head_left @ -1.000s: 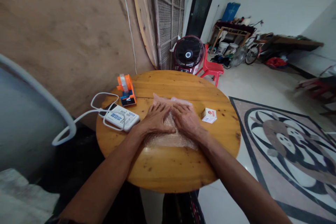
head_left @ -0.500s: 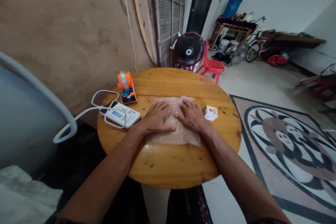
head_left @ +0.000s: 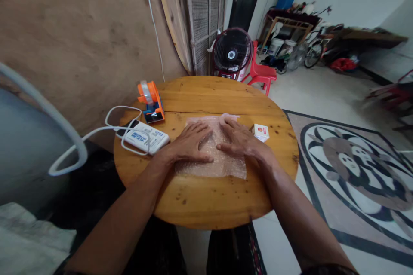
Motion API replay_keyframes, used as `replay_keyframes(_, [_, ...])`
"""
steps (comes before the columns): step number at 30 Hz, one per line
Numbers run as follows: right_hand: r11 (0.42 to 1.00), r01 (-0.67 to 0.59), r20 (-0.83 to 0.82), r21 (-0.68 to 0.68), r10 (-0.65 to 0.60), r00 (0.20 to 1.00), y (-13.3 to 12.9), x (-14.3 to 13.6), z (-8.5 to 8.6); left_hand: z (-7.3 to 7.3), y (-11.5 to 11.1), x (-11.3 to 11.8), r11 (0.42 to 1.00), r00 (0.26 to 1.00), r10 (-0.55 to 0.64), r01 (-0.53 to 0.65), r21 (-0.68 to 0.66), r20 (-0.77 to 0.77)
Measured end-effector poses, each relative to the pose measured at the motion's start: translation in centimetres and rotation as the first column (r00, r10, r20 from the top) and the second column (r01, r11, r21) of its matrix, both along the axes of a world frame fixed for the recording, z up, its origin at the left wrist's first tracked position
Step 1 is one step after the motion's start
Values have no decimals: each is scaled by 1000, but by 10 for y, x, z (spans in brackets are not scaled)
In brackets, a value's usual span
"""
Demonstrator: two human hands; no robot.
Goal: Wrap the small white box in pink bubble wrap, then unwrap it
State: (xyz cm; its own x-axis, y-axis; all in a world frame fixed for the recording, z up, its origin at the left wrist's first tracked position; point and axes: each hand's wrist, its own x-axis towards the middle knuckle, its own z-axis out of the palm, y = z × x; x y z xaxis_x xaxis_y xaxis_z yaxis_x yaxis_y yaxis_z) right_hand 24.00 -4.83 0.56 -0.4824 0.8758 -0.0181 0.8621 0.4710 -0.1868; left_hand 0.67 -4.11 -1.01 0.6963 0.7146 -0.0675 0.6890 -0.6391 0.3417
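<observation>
A pinkish sheet of bubble wrap (head_left: 222,165) lies on the round wooden table (head_left: 206,206). My left hand (head_left: 190,142) rests flat on its left part, fingers stretched away from me and the thumb pointing right. On its right part lies my right hand (head_left: 238,138), also flat, with the thumb apart and pointing left. Between the two thumbs a strip of the wrap shows. Just right of my right hand stands a small white box (head_left: 260,132) with a red mark.
An orange and blue tape dispenser (head_left: 151,101) stands at the table's back left. In front of it lies a white power bank (head_left: 146,137) with a looped white cable. A fan (head_left: 231,53) and a red chair (head_left: 263,72) stand beyond the far edge.
The view has shifted slightly. Both hands stay flat on the bubble wrap, spread a little farther apart, so slightly more of the wrap shows between them.
</observation>
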Motion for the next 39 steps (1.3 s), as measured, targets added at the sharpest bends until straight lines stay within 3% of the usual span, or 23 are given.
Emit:
replay_keyframes(9, [991, 47, -114, 124, -33, 993, 2, 4, -1, -3, 3, -1, 1000, 999, 14, -14, -11, 33])
replay_keyframes(15, [989, 118, -152, 89, -103, 983, -16, 3, 25, -5, 3, -2, 1000, 994, 7, -7, 8, 111])
replay_keyframes(18, [983, 172, -149, 70, -160, 976, -24, 20, 38, -5, 3, -2, 1000, 993, 10, -9, -8, 115])
replay_keyframes(20, [968, 189, -167, 168, -161, 973, -27, 40, 41, -5, 3, -3, 1000, 994, 18, -16, -25, 106])
replay_keyframes(23, [939, 184, -50, 291, -178, 983, -25, 69, 35, -5, 3, -2, 1000, 994, 13, -11, -24, 111])
replay_keyframes(27, [923, 288, 44, 256, -308, 950, -20, 90, 15, -3, 3, -1, 1000, 992, 11, -10, -7, 124])
replay_keyframes(30, [888, 389, -19, 244, -397, 918, -22, 90, 12, 0, 2, -1, 999, 994, 35, -32, -39, 103])
replay_keyframes(32, [860, 448, -147, 243, -424, 894, -29, 84, 23, 0, 1, -1, 998, 994, 45, -40, -52, 96])
replay_keyframes(35, [884, 417, -423, 211, -301, 855, -45, 65, 51, -3, 2, -2, 999, 992, 36, -32, -36, 121])
replay_keyframes(39, [974, 179, -575, 141, -66, 815, -53, 24, 71, -6, 3, -2, 1000, 976, 13, -12, -6, 216])
